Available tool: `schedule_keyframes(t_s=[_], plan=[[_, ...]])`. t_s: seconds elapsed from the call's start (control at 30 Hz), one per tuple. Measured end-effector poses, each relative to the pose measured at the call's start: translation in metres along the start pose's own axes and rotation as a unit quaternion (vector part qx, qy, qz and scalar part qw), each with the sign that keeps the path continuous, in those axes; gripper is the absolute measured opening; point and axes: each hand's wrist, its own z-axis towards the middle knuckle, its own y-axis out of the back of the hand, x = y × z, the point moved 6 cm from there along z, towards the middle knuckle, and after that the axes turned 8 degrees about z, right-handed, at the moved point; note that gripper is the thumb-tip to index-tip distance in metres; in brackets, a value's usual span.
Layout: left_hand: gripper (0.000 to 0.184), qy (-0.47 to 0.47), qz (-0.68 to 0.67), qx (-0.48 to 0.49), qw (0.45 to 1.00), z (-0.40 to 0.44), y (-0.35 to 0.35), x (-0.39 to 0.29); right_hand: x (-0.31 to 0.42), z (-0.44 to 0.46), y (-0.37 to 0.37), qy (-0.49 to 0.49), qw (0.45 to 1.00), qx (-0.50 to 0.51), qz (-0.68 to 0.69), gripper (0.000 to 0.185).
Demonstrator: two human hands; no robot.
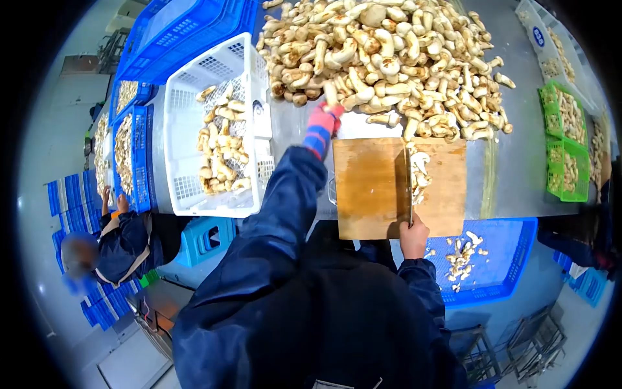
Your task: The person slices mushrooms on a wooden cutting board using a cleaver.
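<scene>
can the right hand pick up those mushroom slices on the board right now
Probably not yet: the right hand is closed on the knife. The mushroom slices lie uncovered beside the blade, so only the grip seems in the way.

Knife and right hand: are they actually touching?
Touching. The head view shows the right hand closed around the handle end of the knife.

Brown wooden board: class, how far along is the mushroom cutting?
Apparently done: whitish pieces on the board, mushrooms in the white plastic basket. In hand: a long knife in the right hand; the left hand at the large cream heap. That heap is probably left to cut.
</scene>
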Motion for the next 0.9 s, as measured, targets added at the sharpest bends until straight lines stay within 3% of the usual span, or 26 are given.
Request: schedule_keyframes(t_s=[0.03, 0.07, 0.13, 0.17, 0.27, 0.4, 0.67, 0.9], plan=[[0.055, -0.021, 0.046, -0.004, 0.999, -0.027, -0.002, 0.012, -0.01, 0.002, -0.003, -0.013, 1.0, 0.005, 0.003, 0.033], [0.057, -0.057, 0.197, 0.019, 0.979, -0.066, -0.004, 0.009, -0.008, 0.003, -0.005, 0.01, 1.0, 0.016, -0.002, 0.033], [0.056, -0.166, 0.399, 0.079, 0.898, -0.133, -0.022, 0.008, -0.007, 0.006, 0.001, 0.043, 0.999, 0.021, -0.02, 0.033], [0.052, -0.207, 0.451, 0.118, 0.86, -0.153, -0.033, 0.015, -0.005, 0.006, 0.004, 0.033, 0.998, 0.031, -0.034, 0.034], [0.049, -0.201, 0.548, 0.153, 0.798, -0.174, -0.045, 0.044, 0.007, -0.008, 0.014, 0.037, 0.997, 0.039, -0.059, 0.034], [0.044, -0.235, 0.573, 0.143, 0.772, -0.181, -0.049, 0.047, 0.016, -0.034, 0.019, 0.091, 0.991, 0.097, 0.019, 0.034], [0.046, -0.256, 0.579, 0.163, 0.757, -0.177, -0.048, 0.047, 0.009, -0.039, 0.024, 0.062, 0.984, 0.156, -0.051, 0.031], [0.048, -0.251, 0.543, 0.178, 0.781, -0.17, -0.045, 0.052, 0.0, -0.005, -0.017, 0.055, 0.986, 0.153, -0.049, 0.028]])
